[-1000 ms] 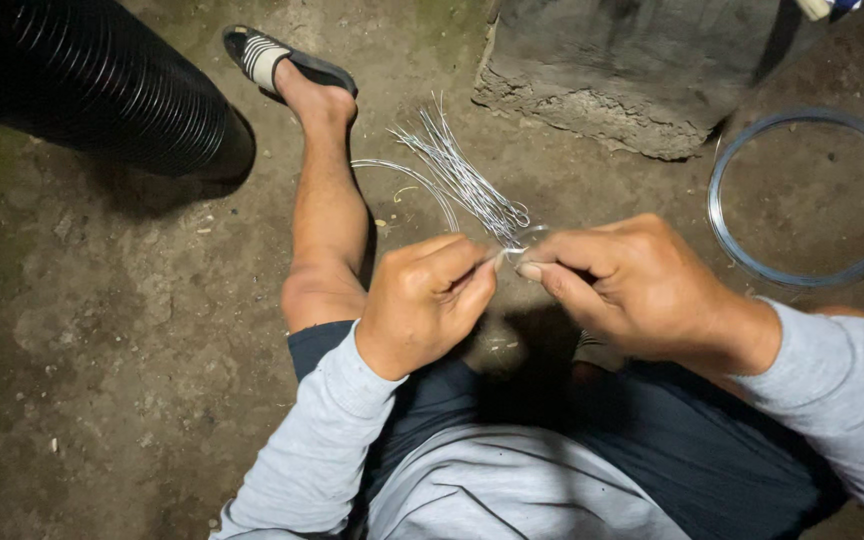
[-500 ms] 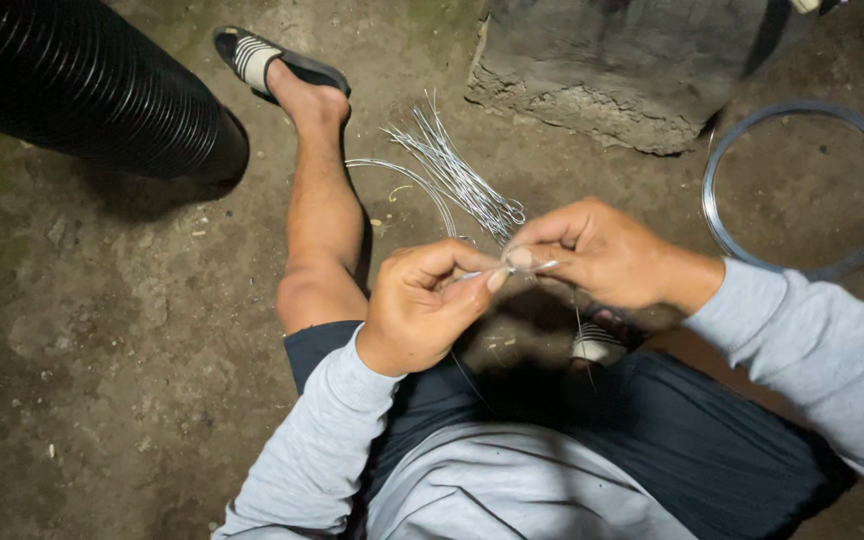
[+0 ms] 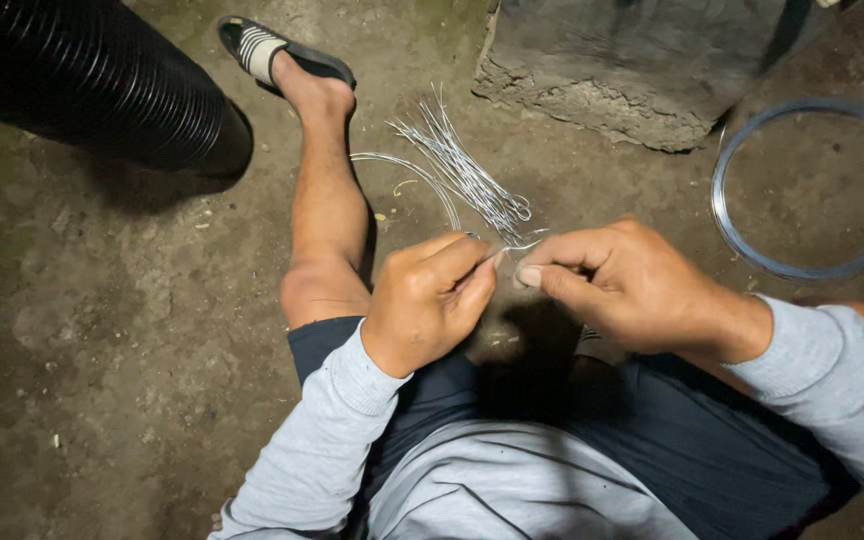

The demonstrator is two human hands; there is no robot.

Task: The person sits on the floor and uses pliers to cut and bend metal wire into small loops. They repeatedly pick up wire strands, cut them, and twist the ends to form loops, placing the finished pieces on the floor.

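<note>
My left hand (image 3: 430,300) and my right hand (image 3: 624,282) meet over my lap, fingertips nearly touching. Between them they pinch a short piece of thin silvery wire (image 3: 514,246). Just beyond the fingers, a bundle of cut wire pieces with looped ends (image 3: 457,170) lies on the dirt ground beside my outstretched left leg (image 3: 327,210). A single curved wire (image 3: 420,172) arcs next to the bundle.
A coil of wire (image 3: 812,190) lies on the ground at the right. A rough concrete block (image 3: 642,70) sits at the top. A black corrugated pipe (image 3: 92,80) fills the upper left. My foot wears a striped sandal (image 3: 264,48).
My right hand has shifted slightly right and down, and both hands keep working the wire piece between their fingertips. The view has tilted a little.
</note>
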